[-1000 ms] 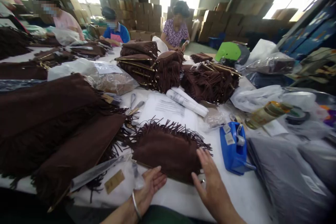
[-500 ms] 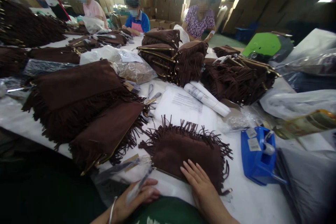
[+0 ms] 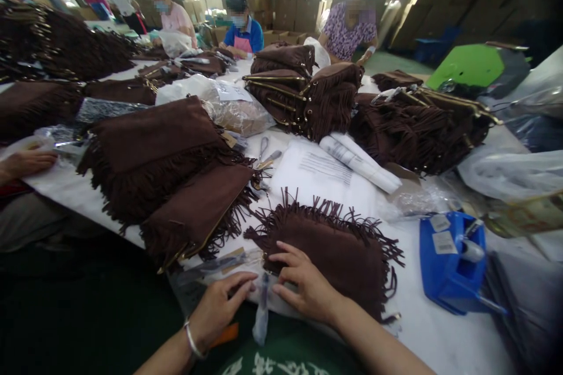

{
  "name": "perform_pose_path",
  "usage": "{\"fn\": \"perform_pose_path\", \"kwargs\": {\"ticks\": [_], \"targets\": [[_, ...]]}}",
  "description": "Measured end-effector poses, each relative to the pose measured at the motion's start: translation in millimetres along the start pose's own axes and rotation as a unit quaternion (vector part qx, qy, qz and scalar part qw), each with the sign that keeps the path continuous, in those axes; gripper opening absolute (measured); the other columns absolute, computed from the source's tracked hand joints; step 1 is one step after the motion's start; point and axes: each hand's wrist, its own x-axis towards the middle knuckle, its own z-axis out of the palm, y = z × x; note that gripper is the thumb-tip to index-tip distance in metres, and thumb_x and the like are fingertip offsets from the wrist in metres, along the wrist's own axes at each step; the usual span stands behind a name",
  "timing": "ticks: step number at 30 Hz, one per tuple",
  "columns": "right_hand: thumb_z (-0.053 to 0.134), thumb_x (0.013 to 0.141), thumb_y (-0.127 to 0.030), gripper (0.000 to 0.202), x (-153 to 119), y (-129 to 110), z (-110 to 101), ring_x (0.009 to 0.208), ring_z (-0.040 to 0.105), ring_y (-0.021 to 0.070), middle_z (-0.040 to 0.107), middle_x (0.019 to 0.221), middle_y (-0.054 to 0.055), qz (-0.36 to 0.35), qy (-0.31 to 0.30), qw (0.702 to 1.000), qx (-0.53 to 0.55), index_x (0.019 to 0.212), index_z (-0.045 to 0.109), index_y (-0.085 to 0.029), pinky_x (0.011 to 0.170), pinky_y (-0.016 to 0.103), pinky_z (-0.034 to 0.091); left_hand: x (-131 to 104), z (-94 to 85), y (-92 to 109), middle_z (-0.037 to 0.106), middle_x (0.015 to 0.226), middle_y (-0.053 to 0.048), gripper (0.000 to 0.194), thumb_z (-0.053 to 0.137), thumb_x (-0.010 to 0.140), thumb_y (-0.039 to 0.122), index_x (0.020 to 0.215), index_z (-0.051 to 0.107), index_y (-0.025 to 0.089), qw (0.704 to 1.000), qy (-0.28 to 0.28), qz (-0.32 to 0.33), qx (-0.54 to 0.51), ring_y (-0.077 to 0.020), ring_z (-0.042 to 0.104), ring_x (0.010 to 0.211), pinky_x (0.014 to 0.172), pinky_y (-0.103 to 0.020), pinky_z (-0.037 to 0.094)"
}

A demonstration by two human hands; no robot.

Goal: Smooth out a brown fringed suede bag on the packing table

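A dark brown fringed bag [image 3: 329,258] lies flat on the white table, its fringe spread along the far and right sides. My right hand [image 3: 303,284] is over the bag's near left corner, fingers spread and bent, gripping nothing visible. To its left, my left hand [image 3: 222,304], with a bracelet at the wrist, has curved fingers and a gap between thumb and forefinger. A narrow plastic-wrapped piece [image 3: 261,310], possibly a strap or pull, hangs over the table edge between both hands. Something orange [image 3: 226,334] shows below my left hand.
Brown fringed bags [image 3: 158,135] are stacked at left, with further bag piles [image 3: 325,99] behind. A blue tape dispenser [image 3: 453,263] stands at right. White printed sheets [image 3: 308,170] and rolls [image 3: 360,161] lie beyond the bag. A co-worker's hand [image 3: 35,161] is at far left.
My right hand has lifted from flat on the bag and shifted left to its corner. The wrapped piece, earlier across my left hand, now hangs between the hands. The view has turned left.
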Motion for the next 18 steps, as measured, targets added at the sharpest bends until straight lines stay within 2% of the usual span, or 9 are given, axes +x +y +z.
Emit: {"fn": "perform_pose_path", "kwargs": {"ticks": [3, 6, 8, 11, 14, 16, 18], "targets": [[0.062, 0.082, -0.027, 0.01, -7, 0, -3, 0.133, 0.03, 0.0215, 0.056, 0.125, 0.005, 0.009, 0.004, 1.0, -0.026, 0.089, 0.065, -0.022, 0.107, 0.041, 0.028, -4, -7.4, -24, 0.066, 0.104, -0.006, 0.027, 0.046, 0.089, 0.036, 0.103, 0.065, 0.022, 0.986, 0.104, 0.038, 0.121, -0.0206, 0.06, 0.098, 0.09, -0.035, 0.047], [0.064, 0.081, -0.038, 0.03, 0, -6, 5, 0.135, 0.025, 0.0214, 0.046, 0.137, 0.004, -0.023, -0.038, 0.996, -0.073, 0.108, 0.062, -0.024, 0.111, 0.043, 0.02, -1, -14.0, -40, 0.062, 0.11, -0.01, 0.031, 0.053, 0.084, 0.031, 0.113, 0.06, 0.02, 0.952, 0.12, 0.081, 0.269, -0.0262, 0.053, 0.104, 0.091, -0.042, 0.043], [0.061, 0.081, -0.048, 0.035, 6, -5, 12, 0.137, 0.021, 0.0236, 0.041, 0.142, 0.003, -0.061, -0.096, 0.987, -0.112, 0.106, 0.063, -0.024, 0.112, 0.048, 0.012, 2, -16.7, -43, 0.058, 0.119, -0.012, 0.039, 0.054, 0.083, 0.025, 0.121, 0.055, 0.018, 0.932, 0.123, 0.081, 0.332, -0.0292, 0.049, 0.11, 0.092, -0.045, 0.041], [0.053, 0.084, -0.054, 0.035, 9, 3, 14, 0.137, 0.02, 0.0245, 0.051, 0.134, 0.001, -0.088, -0.152, 0.973, -0.152, 0.087, 0.069, -0.023, 0.112, 0.05, 0.003, 7, -20.9, -45, 0.058, 0.12, -0.012, 0.038, 0.049, 0.084, 0.018, 0.121, 0.054, 0.017, 0.923, 0.104, 0.083, 0.361, -0.0281, 0.05, 0.111, 0.093, -0.044, 0.037], [0.055, 0.086, -0.047, 0.029, 5, 8, 7, 0.137, 0.022, 0.023, 0.055, 0.129, -0.001, -0.1, -0.154, 0.971, -0.152, 0.08, 0.068, -0.022, 0.113, 0.049, 0.002, 10, -27.8, -46, 0.062, 0.113, -0.01, 0.034, 0.046, 0.085, 0.017, 0.118, 0.056, 0.019, 0.929, 0.079, 0.08, 0.353, -0.0252, 0.053, 0.106, 0.091, -0.041, 0.037], [0.058, 0.085, -0.044, 0.024, 4, 6, 1, 0.136, 0.024, 0.0219, 0.054, 0.13, -0.002, -0.099, -0.134, 0.978, -0.126, 0.079, 0.067, -0.022, 0.113, 0.047, 0.008, 11, -33.5, -44, 0.063, 0.109, -0.008, 0.03, 0.047, 0.087, 0.02, 0.115, 0.057, 0.02, 0.937, 0.074, 0.074, 0.334, -0.0243, 0.054, 0.103, 0.089, -0.039, 0.037], [0.058, 0.086, -0.04, 0.02, 8, 1, -2, 0.131, 0.032, 0.0196, 0.057, 0.125, -0.001, -0.078, -0.088, 0.988, -0.104, 0.081, 0.066, -0.022, 0.11, 0.041, 0.02, 11, -39.1, -40, 0.063, 0.105, -0.006, 0.028, 0.048, 0.087, 0.025, 0.113, 0.058, 0.021, 0.945, 0.069, 0.066, 0.314, -0.0235, 0.054, 0.099, 0.086, -0.037, 0.039]]}}
